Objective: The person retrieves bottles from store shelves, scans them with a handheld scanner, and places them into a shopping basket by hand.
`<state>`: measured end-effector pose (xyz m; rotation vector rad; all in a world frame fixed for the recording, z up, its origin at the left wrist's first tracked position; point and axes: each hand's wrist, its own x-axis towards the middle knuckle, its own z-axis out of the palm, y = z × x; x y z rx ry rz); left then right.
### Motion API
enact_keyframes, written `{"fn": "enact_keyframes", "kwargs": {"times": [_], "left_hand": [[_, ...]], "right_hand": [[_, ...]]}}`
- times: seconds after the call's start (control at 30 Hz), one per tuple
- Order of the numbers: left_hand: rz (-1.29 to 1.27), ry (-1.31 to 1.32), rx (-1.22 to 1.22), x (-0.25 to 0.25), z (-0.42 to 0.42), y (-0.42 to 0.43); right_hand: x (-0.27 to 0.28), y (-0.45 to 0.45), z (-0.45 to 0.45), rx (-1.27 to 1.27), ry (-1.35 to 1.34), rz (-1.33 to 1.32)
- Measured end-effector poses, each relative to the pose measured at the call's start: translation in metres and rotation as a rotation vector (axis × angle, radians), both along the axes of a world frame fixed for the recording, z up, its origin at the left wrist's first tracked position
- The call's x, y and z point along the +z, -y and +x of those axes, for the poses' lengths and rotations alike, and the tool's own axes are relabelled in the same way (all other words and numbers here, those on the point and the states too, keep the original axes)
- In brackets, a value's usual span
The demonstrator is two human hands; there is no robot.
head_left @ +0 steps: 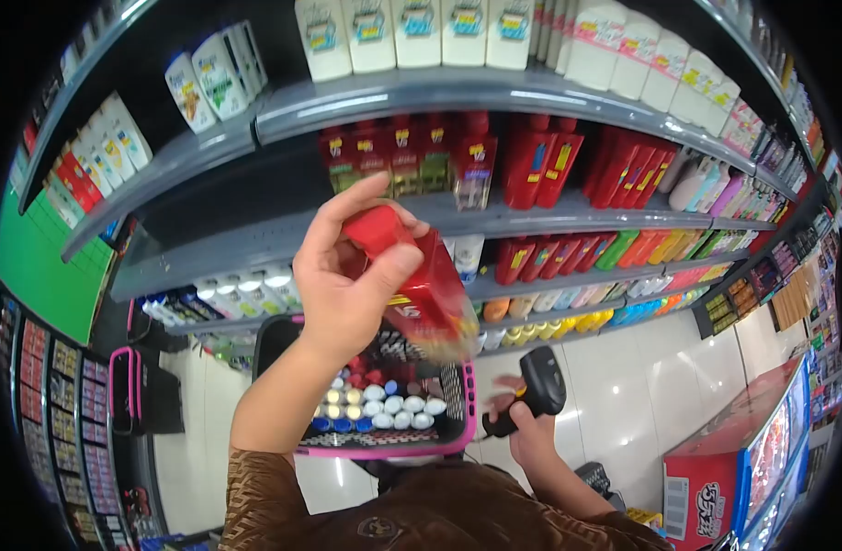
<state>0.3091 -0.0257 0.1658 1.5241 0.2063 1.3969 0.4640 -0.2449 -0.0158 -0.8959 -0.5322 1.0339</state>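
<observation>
My left hand [333,285] grips a red shampoo bottle [428,289] near its red cap, fingers behind and thumb in front. The bottle is tilted, and its lower end is smeared by motion. It hangs in front of the shelves, above a black shopping basket [381,452] with a pink rim. Several white-capped bottles [404,411] stand packed in the basket, with red items behind them. My right hand [529,432] is wrapped round the handle of a black barcode scanner [544,378], right of the basket. The scanner's head points up and away from me.
Shelves [347,101] curve across the front, stocked with white bottles [416,32] above and red bottles [540,165] below. Another pink-trimmed basket [145,395] stands at the left. A red display box [706,487] is on the floor at the lower right.
</observation>
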Motion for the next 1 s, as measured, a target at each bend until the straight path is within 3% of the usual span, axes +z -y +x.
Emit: {"fn": "enact_keyframes", "kwargs": {"times": [0.1,0.17,0.3,0.37,0.4,0.43,0.5,0.57,0.63,0.73,1.0], "left_hand": [[-0.652,0.087,-0.203,-0.028,-0.012,0.027],[-0.843,0.093,-0.153,-0.044,-0.014,0.038],[-0.827,0.18,0.025,-0.066,-0.01,0.047],[-0.805,0.177,0.077,-0.072,-0.009,0.046],[-0.858,0.11,0.027,-0.073,-0.01,0.043],[-0.91,0.043,-0.025,-0.074,-0.013,0.038],[-0.895,-0.021,-0.351,-0.076,-0.033,0.014],[-0.84,-0.048,-0.398,-0.071,-0.035,0.006],[-0.793,-0.042,-0.381,-0.085,-0.034,0.002],[-0.758,-0.018,-0.368,-0.092,-0.031,0.002],[-0.88,0.071,-0.309,-0.115,-0.048,-0.003]], "right_hand": [[0.006,-0.01,-0.01,0.038,-0.033,0.098],[0.007,-0.009,-0.016,0.112,-0.038,0.064],[-0.038,0.002,-0.02,0.133,0.04,0.079],[-0.033,0.0,-0.016,0.325,0.082,-0.264],[-0.028,0.0,-0.02,0.223,-0.11,-0.33],[-0.025,0.0,-0.021,0.227,-0.117,-0.331],[-0.023,0.003,-0.025,0.179,-0.162,-0.194],[-0.021,0.005,-0.027,0.24,-0.21,-0.166],[-0.022,0.008,-0.035,0.275,-0.024,-0.23],[-0.026,0.007,-0.047,0.227,0.028,-0.193],[-0.025,0.013,-0.081,0.154,0.002,-0.322]]}}
